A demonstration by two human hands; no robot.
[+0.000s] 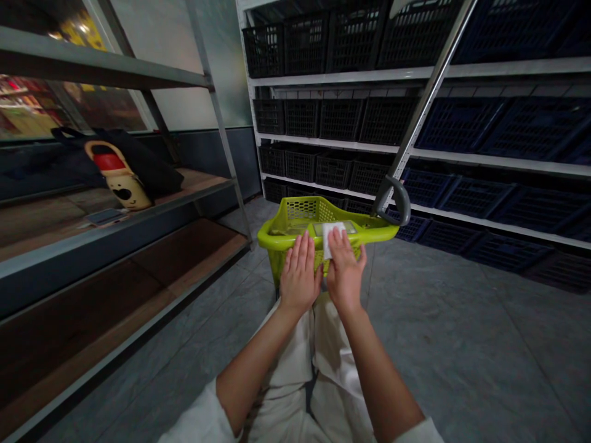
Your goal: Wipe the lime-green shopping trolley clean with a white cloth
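A lime-green plastic shopping basket (282, 241) with mesh sides stands in front of my knees. My left hand (299, 274) rests against its near side, fingers stretched out flat and reaching up to the rim. In my right hand (344, 271) is a folded white wipe (327, 240), pressed by the fingertips onto the rim beside a clear label panel (348, 227). A long metal pull handle (431, 98) rises from the basket's right end to the upper right. At its foot is a grey looped grip (403, 200).
White shelving (341, 78) with rows of dark plastic crates (342, 117) fills the back. On the left, a metal rack (184, 77) holds a dark bag (154, 166), a cream bottle (124, 184) with a red top, and a phone-like flat object (106, 216). Grey tiled floor (443, 320) surrounds me.
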